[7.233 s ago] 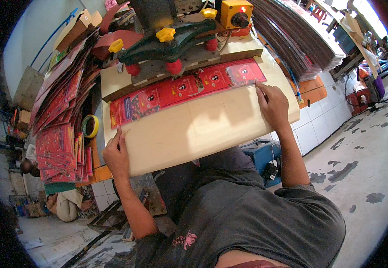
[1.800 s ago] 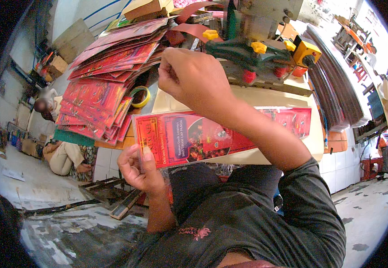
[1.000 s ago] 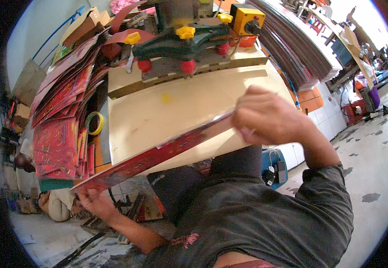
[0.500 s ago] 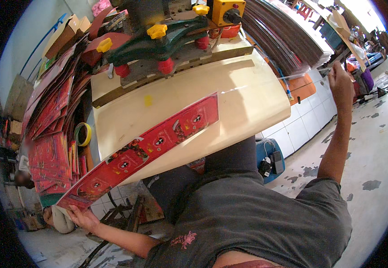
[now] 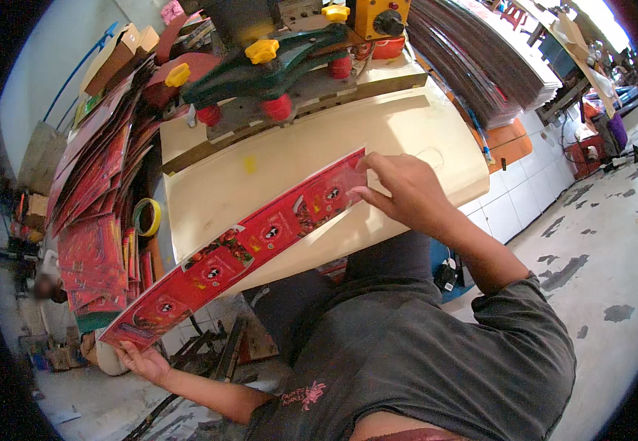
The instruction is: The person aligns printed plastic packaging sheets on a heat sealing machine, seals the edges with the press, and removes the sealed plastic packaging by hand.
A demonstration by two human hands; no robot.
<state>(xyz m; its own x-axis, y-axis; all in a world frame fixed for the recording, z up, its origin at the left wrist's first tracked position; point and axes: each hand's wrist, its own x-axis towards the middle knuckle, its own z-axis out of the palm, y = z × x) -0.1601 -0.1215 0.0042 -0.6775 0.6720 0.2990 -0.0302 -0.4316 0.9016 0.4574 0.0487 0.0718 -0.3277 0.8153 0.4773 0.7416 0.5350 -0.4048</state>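
A long red printed strip (image 5: 260,239) with repeated round emblems and food pictures slants across the front of the cream worktop (image 5: 436,132). My left hand (image 5: 145,362) grips its lower left end, thumb on top, beyond the board's edge. At the upper right end my right hand (image 5: 411,192) has thumb and forefinger at the strip's edge, one near each corner; its other fingers are curled and partly hidden. Behind the worktop's metal bar stands a dark green machine clamp (image 5: 300,59) with yellow knobs and red feet.
Red printed sheets (image 5: 91,257) lie in a leaning pile at the left, beside a roll of yellow tape (image 5: 147,217). A tall stack of boards (image 5: 473,62) stands at the back right, near a yellow control box (image 5: 381,18). My legs are under the worktop.
My right hand has come from far out at the right, where a thin clear strand trailed from it, to the red strip's right end. My left hand keeps its hold.
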